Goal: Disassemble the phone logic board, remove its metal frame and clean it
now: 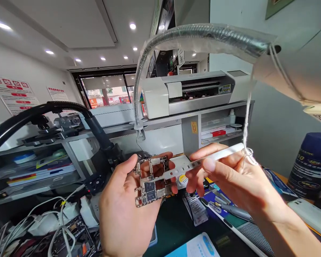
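My left hand (131,207) grips a phone circuit board (151,189) by its edges, thumb at the left edge and fingertips at the right. The board is tilted towards me and shows dark chips and metal shields. My right hand (230,175) pinches pale tweezers (178,170) with square holes along the arm. Their thin tip points left and lies over the middle of the board; whether it touches cannot be made out. A white string (246,125) hangs down to a small ring (247,152) by the tweezers' rear end.
A bendable metal lamp arm (171,35) arches overhead, and a black hose (40,109) curves in from the left. Cables and chargers (49,221) crowd the lower left. A white stick-like tool (235,230), a blue-white card (195,246) and a dark-capped can (311,164) are at right.
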Available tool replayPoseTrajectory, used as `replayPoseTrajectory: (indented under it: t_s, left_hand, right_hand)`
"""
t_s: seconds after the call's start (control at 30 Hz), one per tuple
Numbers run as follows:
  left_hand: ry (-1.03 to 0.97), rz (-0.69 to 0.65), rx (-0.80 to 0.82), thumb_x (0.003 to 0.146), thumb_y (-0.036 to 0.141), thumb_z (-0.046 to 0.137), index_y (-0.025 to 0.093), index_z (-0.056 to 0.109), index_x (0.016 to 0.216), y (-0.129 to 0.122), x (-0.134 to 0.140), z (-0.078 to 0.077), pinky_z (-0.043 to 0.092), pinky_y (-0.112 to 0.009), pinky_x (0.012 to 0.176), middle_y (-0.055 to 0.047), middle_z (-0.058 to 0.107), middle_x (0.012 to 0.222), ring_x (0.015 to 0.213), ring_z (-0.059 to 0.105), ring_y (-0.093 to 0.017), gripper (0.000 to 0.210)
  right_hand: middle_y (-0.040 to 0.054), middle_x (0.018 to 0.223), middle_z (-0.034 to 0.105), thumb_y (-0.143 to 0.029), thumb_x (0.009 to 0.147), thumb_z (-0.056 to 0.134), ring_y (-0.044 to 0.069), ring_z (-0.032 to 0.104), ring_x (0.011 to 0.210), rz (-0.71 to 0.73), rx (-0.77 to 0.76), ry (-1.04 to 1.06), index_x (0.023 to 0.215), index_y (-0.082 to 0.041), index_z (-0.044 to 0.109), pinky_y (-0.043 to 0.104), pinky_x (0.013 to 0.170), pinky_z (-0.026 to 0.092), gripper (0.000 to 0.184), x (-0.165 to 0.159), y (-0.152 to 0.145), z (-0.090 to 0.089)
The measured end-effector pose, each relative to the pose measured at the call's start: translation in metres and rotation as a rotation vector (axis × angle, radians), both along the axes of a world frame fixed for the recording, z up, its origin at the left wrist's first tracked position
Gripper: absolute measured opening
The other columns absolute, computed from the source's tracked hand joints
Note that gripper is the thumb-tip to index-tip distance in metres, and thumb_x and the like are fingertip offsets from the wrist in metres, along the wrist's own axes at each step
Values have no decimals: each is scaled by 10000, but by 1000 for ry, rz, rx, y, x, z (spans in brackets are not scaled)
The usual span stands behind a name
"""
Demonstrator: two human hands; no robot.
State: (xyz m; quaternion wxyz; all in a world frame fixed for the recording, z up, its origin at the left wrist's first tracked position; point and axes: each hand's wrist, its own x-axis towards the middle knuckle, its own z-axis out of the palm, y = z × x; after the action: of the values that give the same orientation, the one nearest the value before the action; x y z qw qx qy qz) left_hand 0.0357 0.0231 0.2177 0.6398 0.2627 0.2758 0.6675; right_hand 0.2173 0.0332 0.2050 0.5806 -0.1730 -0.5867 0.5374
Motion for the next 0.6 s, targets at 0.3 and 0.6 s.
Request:
replayPoseTrajectory:
  t_s: [0.3,0.6]
  left_hand:
    - [43,65,-32,848,374,616,93,773,791,-2,-1,6,634,-408,534,-193,792,984,705,750,-302,327]
    - [65,170,-16,867,396,637,247,731,904,-6,-6,4,666,-435,647,-76,806,870,870,779,-324,180]
  right_hand:
    - [-24,536,634,-371,832,790,95,579,384,122,-216,270,820,-190,732,159,373,444,191,-11,0,4]
    - [-10,667,722,-366,899,766,149,706,513,132,-80,152,842,-232,655,199,443,528,184,-16,-19,-7]
